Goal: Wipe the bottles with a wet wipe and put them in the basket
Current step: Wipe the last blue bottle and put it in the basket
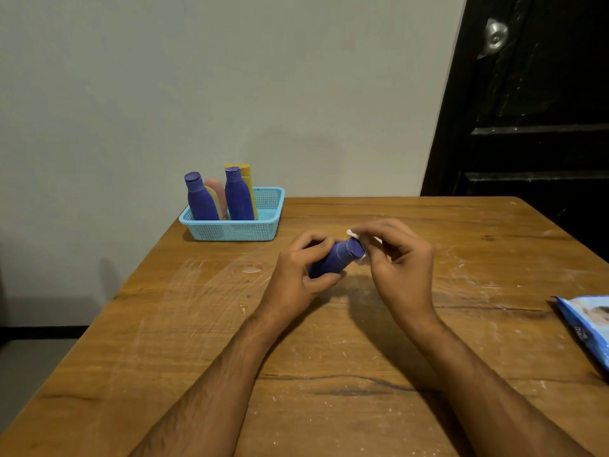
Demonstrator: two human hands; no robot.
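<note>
We work over a scratched brown wooden table (204, 324). At its near right edge lies a blue plastic wet-wipe packet (590, 328), partly cut off by the frame and well apart from our hands.

At mid-table, our left hand (298, 275) grips the body of a small purple plastic bottle (333, 260), fingers and thumb curled around it. The bottle is tilted, cap end pointing up and to the right. Whether it clears the table surface cannot be determined.

Our right hand (395, 258) pinches a white wet wipe (354, 233) against the cap end of this bottle. The wipe shows above and below the cap; the rest is hidden by the fingers.

Farther back, at the left rear corner of the table, stands a light-blue perforated plastic basket (263, 222). Its left half holds 4 upright bottles: 2 purple bottles (201, 201), 1 pink bottle (219, 192) between them, and 1 yellow bottle (248, 183) behind the right purple one.

Beyond the table are a pale grey wall (230, 77) and, at right, a black door (527, 127) with a metal knob (495, 36).
</note>
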